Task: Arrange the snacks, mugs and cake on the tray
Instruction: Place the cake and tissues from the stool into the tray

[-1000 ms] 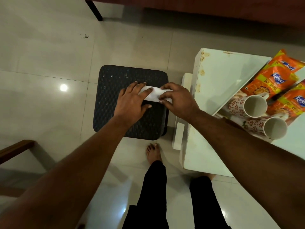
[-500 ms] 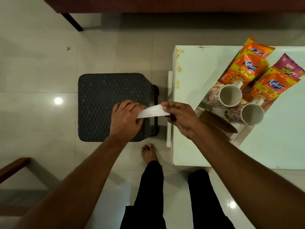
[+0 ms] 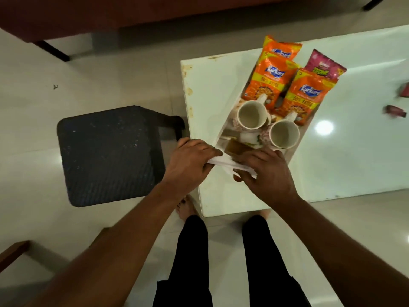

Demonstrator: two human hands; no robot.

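Hidden and cut-off parts

The right hand covered the near end of the white rectangular tray and part of the brown cake slice; two blurred reddish wrappers sat unidentifiable at the right edge.

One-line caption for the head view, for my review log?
Both hands, left and right, hold a white paper at the tray with mugs and snack packets.

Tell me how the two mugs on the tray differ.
The left mug lies nearer the stool, while the right mug lies nearer the right hand. The left mug's handle rests against the middle orange packet; the right mug's handle rests against the nearer orange packet. Both are empty, patterned outside, and tipped with their mouths toward the camera.
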